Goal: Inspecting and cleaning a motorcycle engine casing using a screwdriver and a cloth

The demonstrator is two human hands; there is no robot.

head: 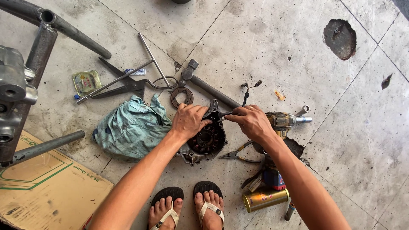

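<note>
Centrally, on the tiled floor (pixel 264 47), lies a dark round engine cover (pixel 206 142) with a coil ring inside, just beyond the person's sandalled feet. Left hand (pixel 188 120) presses down on its far-left rim, fingers curled closed over the edge — likely steadying it. Right hand (pixel 252 121) is pinched shut on a thin dark tool (pixel 225 113) whose tip meets the cover's far edge. Near right: pliers (pixel 237 156), a cordless impact driver (pixel 284 121), a gold spray can (pixel 265 199). Left of the cover a crumpled teal rag (pixel 130 127); beyond it a hammer (pixel 204 83) and shears (pixel 128 83) — all within arm's reach
</note>
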